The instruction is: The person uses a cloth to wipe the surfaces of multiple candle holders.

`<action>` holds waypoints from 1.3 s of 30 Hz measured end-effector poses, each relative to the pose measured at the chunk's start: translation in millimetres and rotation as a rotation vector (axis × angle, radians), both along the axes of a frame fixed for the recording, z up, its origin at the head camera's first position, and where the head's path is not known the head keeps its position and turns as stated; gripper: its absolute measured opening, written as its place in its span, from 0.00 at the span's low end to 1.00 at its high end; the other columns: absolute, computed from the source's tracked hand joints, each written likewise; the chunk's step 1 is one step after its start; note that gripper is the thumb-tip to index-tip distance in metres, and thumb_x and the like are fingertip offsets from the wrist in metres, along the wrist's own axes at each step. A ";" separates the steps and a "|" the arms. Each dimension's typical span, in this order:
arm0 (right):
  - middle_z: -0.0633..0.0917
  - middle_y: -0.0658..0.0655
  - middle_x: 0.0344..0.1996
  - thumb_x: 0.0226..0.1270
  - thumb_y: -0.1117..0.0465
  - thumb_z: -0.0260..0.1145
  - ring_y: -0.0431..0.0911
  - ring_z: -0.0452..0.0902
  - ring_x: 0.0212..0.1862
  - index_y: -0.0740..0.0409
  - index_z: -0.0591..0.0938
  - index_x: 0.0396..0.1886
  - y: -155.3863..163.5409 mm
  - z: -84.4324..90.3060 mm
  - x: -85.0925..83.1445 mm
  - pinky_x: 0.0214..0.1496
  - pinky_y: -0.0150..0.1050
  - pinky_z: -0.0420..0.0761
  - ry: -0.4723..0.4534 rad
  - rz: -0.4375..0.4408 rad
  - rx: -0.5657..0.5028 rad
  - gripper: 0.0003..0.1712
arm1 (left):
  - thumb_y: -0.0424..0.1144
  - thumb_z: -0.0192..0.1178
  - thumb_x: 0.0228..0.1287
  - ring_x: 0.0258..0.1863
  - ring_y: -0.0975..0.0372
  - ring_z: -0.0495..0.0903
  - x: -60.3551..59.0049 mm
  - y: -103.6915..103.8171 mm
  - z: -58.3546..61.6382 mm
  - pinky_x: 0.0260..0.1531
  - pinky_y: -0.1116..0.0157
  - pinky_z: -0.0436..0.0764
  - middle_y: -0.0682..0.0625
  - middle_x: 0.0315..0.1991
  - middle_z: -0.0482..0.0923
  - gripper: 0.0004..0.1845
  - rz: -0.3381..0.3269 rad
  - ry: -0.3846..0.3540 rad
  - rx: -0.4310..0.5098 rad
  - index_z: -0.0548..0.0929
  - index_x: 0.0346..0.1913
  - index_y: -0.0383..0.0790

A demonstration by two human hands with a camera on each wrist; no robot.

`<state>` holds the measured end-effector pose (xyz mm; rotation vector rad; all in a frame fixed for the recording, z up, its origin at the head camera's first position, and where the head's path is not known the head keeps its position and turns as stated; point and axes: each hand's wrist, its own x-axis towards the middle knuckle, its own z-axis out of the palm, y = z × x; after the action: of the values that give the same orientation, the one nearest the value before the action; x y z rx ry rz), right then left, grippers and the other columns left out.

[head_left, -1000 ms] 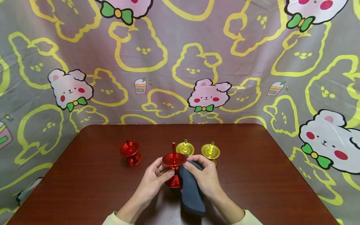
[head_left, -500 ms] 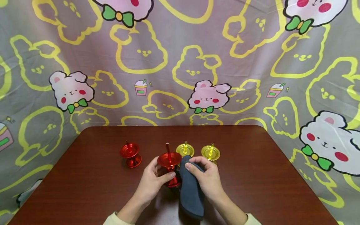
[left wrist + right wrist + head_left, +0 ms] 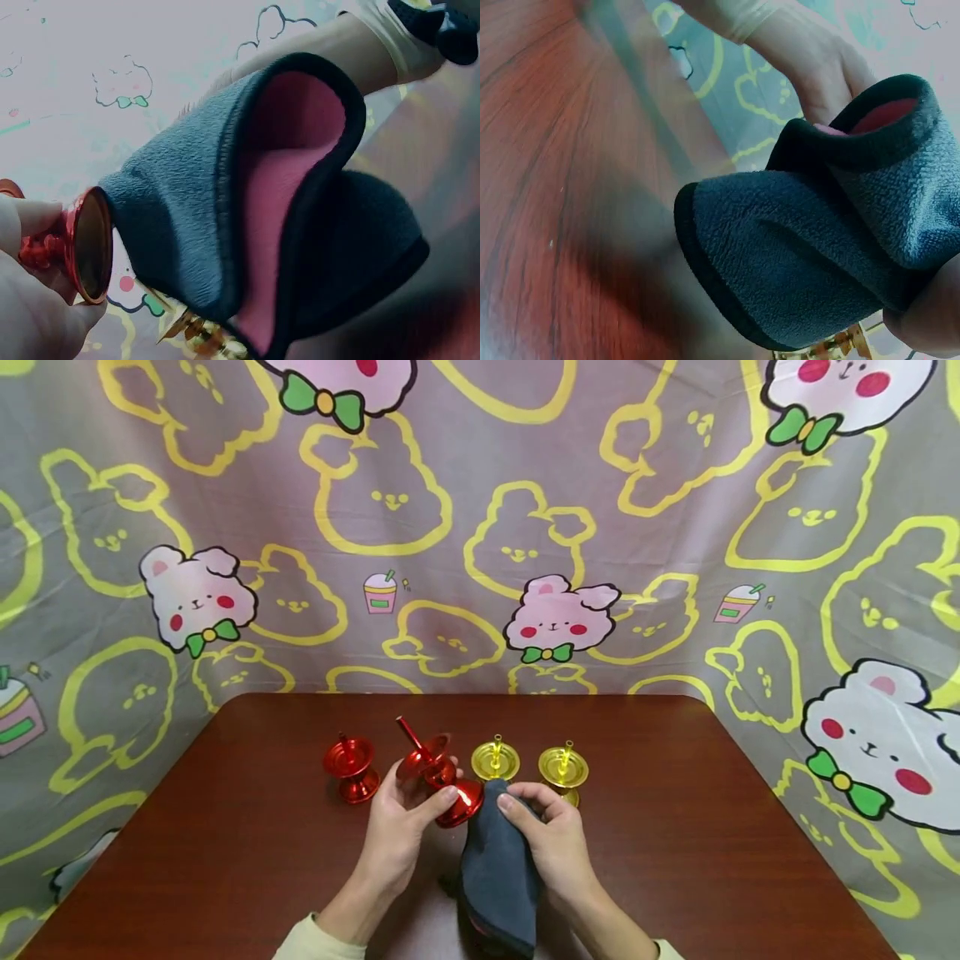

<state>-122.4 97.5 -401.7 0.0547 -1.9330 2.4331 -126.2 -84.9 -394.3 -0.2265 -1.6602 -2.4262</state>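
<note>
A shiny red candle holder (image 3: 465,803), with a dish, a thin upright tube and a flared foot, is held in my left hand (image 3: 397,827). It leans to the left, its foot toward the right. My right hand (image 3: 553,839) pinches the top of a dark grey-blue cloth (image 3: 498,868) between thumb and fingers, and the cloth hangs down in a fold. In the left wrist view the pink inner side and black edging of the cloth (image 3: 180,217) show, right beside the hollow underside of the candle holder (image 3: 94,244).
Another red candle holder (image 3: 356,772) stands to the left on the brown table (image 3: 255,860). Two gold candle holders (image 3: 564,768) stand behind my right hand, one partly hidden by the cloth. A patterned curtain (image 3: 450,527) surrounds the table's far sides.
My left hand has lifted the red candle holder up and left and tipped it from upright to leaning left. The cloth has shifted slightly left and its lower end hangs wider.
</note>
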 end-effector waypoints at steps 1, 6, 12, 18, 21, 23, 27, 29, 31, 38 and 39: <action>0.84 0.54 0.32 0.63 0.64 0.73 0.42 0.81 0.29 0.68 0.82 0.44 -1.4 0.2 0.7 0.31 0.35 0.81 -0.004 -0.002 -0.006 0.14 | 0.19 0.64 0.60 0.53 0.49 0.82 0.3 0.7 0.0 0.53 0.62 0.80 0.42 0.52 0.83 0.28 -0.003 -0.002 0.019 0.70 0.64 0.29; 0.83 0.54 0.30 0.65 0.63 0.72 0.43 0.81 0.28 0.66 0.84 0.44 -6.5 0.4 3.6 0.30 0.35 0.82 -0.027 0.000 -0.035 0.12 | 0.18 0.62 0.62 0.52 0.52 0.82 1.7 3.6 -0.7 0.53 0.62 0.80 0.41 0.51 0.82 0.28 -0.039 -0.038 0.125 0.67 0.64 0.28; 0.85 0.54 0.31 0.67 0.63 0.70 0.42 0.81 0.28 0.66 0.84 0.45 -13.2 -1.0 3.9 0.30 0.35 0.81 -0.027 0.028 -0.047 0.12 | 0.20 0.62 0.63 0.53 0.53 0.81 3.1 6.8 -2.1 0.53 0.63 0.80 0.38 0.52 0.80 0.27 -0.108 -0.104 0.193 0.65 0.63 0.28; 0.87 0.54 0.35 0.66 0.67 0.69 0.41 0.80 0.35 0.72 0.85 0.45 -20.2 -4.9 5.5 0.36 0.34 0.79 0.039 0.038 0.047 0.12 | 0.25 0.66 0.63 0.56 0.55 0.80 5.7 11.1 -4.5 0.56 0.62 0.78 0.37 0.57 0.79 0.31 -0.184 -0.142 0.073 0.67 0.66 0.25; 0.87 0.57 0.38 0.66 0.69 0.68 0.42 0.80 0.38 0.72 0.85 0.45 -21.0 -6.0 5.3 0.38 0.34 0.80 0.074 0.039 0.055 0.11 | 0.25 0.66 0.63 0.56 0.54 0.80 5.9 12.3 -5.3 0.56 0.61 0.78 0.37 0.56 0.80 0.30 -0.180 -0.141 0.086 0.68 0.66 0.25; 0.88 0.59 0.41 0.67 0.68 0.67 0.42 0.81 0.40 0.71 0.86 0.46 -19.9 -6.1 4.5 0.40 0.34 0.80 0.096 0.067 0.058 0.11 | 0.25 0.66 0.63 0.56 0.54 0.81 6.1 12.9 -5.7 0.56 0.61 0.78 0.37 0.55 0.80 0.29 -0.174 -0.141 0.094 0.69 0.65 0.26; 0.88 0.60 0.44 0.70 0.64 0.66 0.41 0.81 0.40 0.69 0.86 0.48 -12.5 -6.2 2.3 0.40 0.33 0.80 0.133 0.186 0.107 0.13 | 0.25 0.66 0.63 0.56 0.54 0.81 6.3 13.0 -7.2 0.56 0.62 0.78 0.38 0.54 0.81 0.27 -0.187 -0.144 0.087 0.70 0.63 0.28; 0.88 0.59 0.43 0.72 0.63 0.65 0.40 0.81 0.39 0.70 0.85 0.49 -6.8 -6.8 1.2 0.39 0.33 0.80 0.139 0.271 0.137 0.15 | 0.25 0.66 0.63 0.56 0.54 0.81 6.5 12.0 -8.8 0.56 0.62 0.78 0.39 0.53 0.82 0.27 -0.202 -0.157 0.084 0.70 0.64 0.28; 0.87 0.58 0.40 0.73 0.64 0.63 0.40 0.80 0.37 0.72 0.85 0.49 -1.0 -7.7 -0.3 0.38 0.33 0.80 0.137 0.358 0.153 0.15 | 0.25 0.65 0.65 0.57 0.53 0.80 5.7 10.6 -10.5 0.56 0.62 0.78 0.39 0.53 0.82 0.26 -0.223 -0.165 0.076 0.69 0.64 0.28; 0.85 0.54 0.40 0.72 0.65 0.63 0.42 0.77 0.42 0.68 0.85 0.48 13.8 -7.3 -4.9 0.45 0.34 0.77 0.180 0.500 0.274 0.12 | 0.25 0.64 0.65 0.56 0.53 0.80 -2.2 3.1 -13.6 0.56 0.62 0.78 0.37 0.54 0.82 0.26 -0.208 -0.115 -0.010 0.70 0.64 0.27; 0.85 0.55 0.41 0.72 0.64 0.64 0.43 0.78 0.43 0.66 0.85 0.48 15.9 -7.3 -4.4 0.46 0.35 0.77 0.180 0.504 0.302 0.11 | 0.26 0.65 0.65 0.55 0.53 0.80 -3.3 1.2 -13.7 0.55 0.62 0.78 0.36 0.54 0.82 0.26 -0.183 -0.113 -0.033 0.71 0.64 0.28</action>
<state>-126.8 113.4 -408.9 0.8305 -2.4047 2.2452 -129.4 -83.8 -407.9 -0.2610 -1.8010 -2.5902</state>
